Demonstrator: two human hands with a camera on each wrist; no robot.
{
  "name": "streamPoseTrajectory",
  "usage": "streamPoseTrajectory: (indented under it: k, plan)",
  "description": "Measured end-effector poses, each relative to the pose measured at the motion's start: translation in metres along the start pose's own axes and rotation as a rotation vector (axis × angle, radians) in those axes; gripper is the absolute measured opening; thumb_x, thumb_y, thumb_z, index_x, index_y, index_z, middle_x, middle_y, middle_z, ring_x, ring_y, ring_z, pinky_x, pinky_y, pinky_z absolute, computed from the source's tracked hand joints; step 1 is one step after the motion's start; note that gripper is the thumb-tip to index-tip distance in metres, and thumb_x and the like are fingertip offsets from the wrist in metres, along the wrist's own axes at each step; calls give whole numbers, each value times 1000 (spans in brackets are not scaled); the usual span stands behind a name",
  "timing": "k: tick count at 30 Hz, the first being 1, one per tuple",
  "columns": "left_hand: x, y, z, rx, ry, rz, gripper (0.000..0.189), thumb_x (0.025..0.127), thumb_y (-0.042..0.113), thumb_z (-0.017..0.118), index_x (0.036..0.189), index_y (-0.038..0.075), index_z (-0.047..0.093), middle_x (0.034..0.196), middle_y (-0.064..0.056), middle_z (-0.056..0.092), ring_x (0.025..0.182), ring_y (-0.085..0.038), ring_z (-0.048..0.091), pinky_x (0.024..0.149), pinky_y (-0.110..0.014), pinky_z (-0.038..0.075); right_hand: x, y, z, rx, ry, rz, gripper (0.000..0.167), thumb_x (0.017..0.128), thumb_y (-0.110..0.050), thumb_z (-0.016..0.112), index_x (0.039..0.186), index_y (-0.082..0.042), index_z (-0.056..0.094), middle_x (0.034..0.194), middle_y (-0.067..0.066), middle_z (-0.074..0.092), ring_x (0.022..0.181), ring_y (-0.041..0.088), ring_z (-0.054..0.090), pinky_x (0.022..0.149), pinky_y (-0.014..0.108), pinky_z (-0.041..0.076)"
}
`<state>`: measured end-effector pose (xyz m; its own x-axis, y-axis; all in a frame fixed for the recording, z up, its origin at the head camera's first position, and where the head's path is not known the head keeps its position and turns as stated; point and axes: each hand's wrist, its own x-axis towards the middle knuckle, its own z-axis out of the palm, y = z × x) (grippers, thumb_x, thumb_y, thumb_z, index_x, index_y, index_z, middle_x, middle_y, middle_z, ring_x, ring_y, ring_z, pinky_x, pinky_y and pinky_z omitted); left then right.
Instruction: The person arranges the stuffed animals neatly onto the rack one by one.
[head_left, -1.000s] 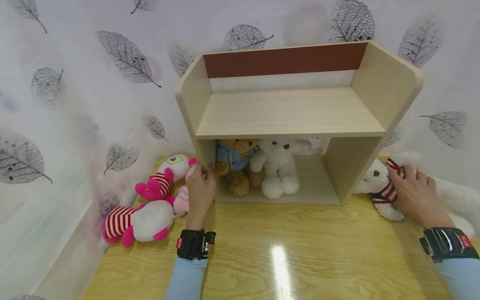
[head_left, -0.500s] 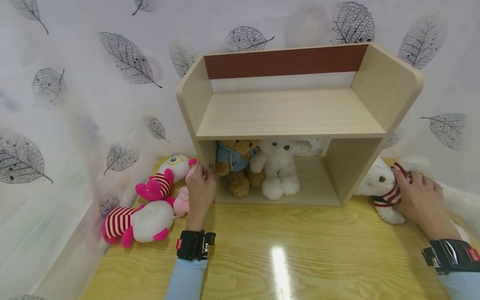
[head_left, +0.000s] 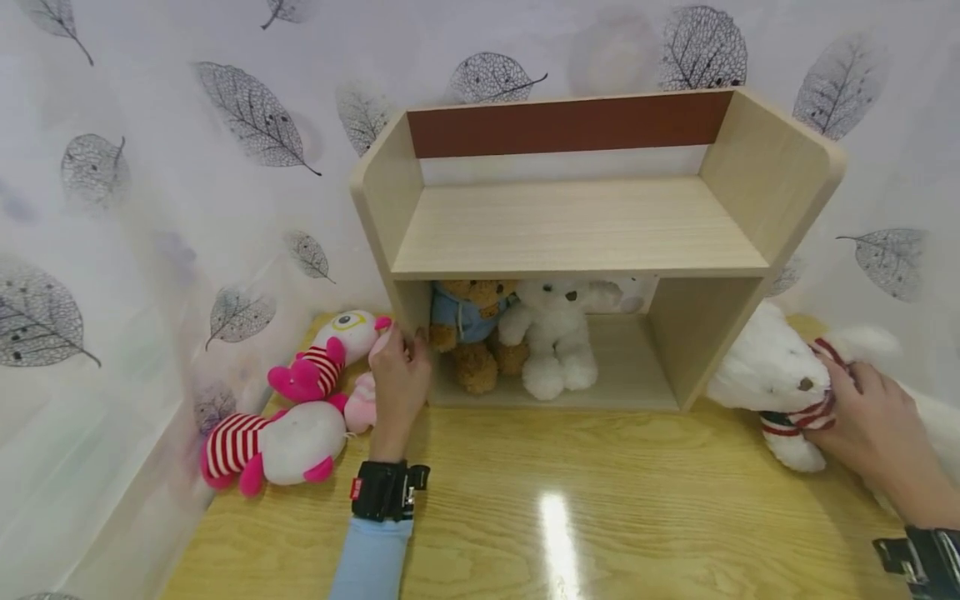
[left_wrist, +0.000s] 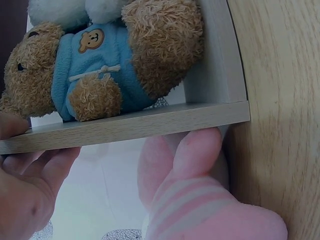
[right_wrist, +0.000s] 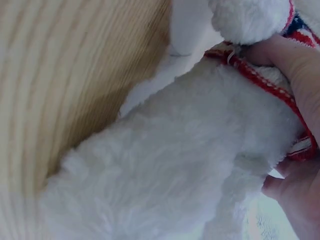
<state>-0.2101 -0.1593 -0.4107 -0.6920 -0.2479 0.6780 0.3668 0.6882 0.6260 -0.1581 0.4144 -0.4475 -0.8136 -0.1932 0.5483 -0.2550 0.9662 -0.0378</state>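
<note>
On the right, my right hand [head_left: 877, 425] grips a white plush dog [head_left: 772, 367] around its neck and red-striped scarf [right_wrist: 270, 90]. Its body lies partly behind that hand. My left hand [head_left: 400, 383] holds the left side panel of a small wooden shelf [head_left: 585, 225]; in the left wrist view the thumb is on the inner face and the fingers on the outer one. Inside the lower compartment sit a brown teddy bear [left_wrist: 95, 70] in a blue hoodie and a white plush toy [head_left: 555, 342], side by side. The upper board hides the top of the bear's head.
Left of the shelf lie pink-and-white plush toys [head_left: 303, 442] with striped clothing. One pink striped toy [left_wrist: 200, 200] lies close to the panel's outer side. A wooden table [head_left: 487, 500] carries everything, and a leaf-patterned wall [head_left: 225, 200] stands behind.
My right hand has moved toward me and slightly right, and the white plush dog has come with it, its head now nearer and larger. The left hand stays on the panel.
</note>
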Motion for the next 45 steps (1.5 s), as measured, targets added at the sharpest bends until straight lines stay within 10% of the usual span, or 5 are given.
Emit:
streamPoseTrajectory:
  k: [2,7,11,18,45]
  plan:
    - [0,-1,1,3,4,4,11,94,5,64,89,-4,62,72,-18,60,70,-33,57,65,-42,43,-3,1,-2,29,14,-15,123,76,-94,14,132,10,48,95,35,50,73,56,51,65,69,41]
    - [0,-1,0,5,8,-2,10,94,6,64,92,-4,64,74,-18,63,72,-34,60,66,-44,44,-9,-4,-11,121,-29,27,104,59,-50,89,132,12,47,99,34,51,78,55,51,67,67,41]
    - [1,-1,-2,14,6,-4,14,94,8,65,86,-3,60,71,-17,59,69,-34,57,65,-42,42,-11,-15,-17,207,-7,27,97,43,-9,86,130,13,49,103,33,52,86,49,50,84,47,47]
    - [0,-2,-3,16,-6,-19,16,95,8,64,83,-1,59,70,-16,58,67,-31,54,64,-40,41,-1,-45,-27,541,-81,72,77,48,5,94,117,-12,65,101,-14,68,90,-16,54,82,-1,36]
    - [0,1,-1,10,3,-3,20,94,7,64,77,-1,56,69,-16,57,67,-29,53,64,-37,40,5,-179,-8,698,-87,378,78,67,-22,97,131,-15,55,115,-18,60,101,-12,53,79,7,42]
